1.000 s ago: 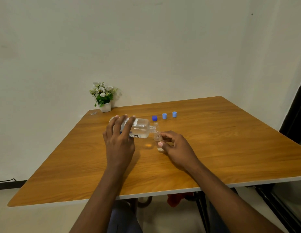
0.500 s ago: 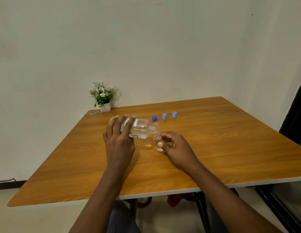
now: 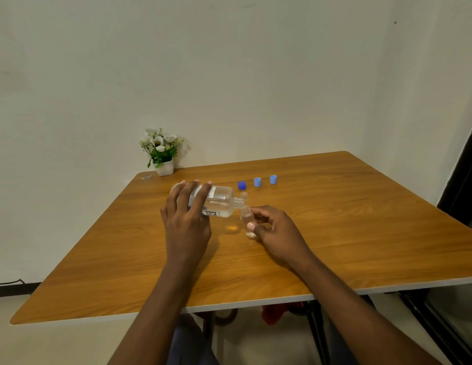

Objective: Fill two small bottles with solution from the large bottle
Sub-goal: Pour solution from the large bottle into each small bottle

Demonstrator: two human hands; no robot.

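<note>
Nothing has moved. The left hand (image 3: pixel 186 227) still grips the tipped large bottle (image 3: pixel 219 201) over the small bottle (image 3: pixel 247 222), which the right hand (image 3: pixel 275 230) pinches. Pouring likely continues.

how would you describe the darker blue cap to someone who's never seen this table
On the wooden table, right of the potted flowers, three caps sit in a row. The darker blue cap is the leftmost, just beyond the tilted large bottle's neck. Its two neighbours are pale blue.
</note>
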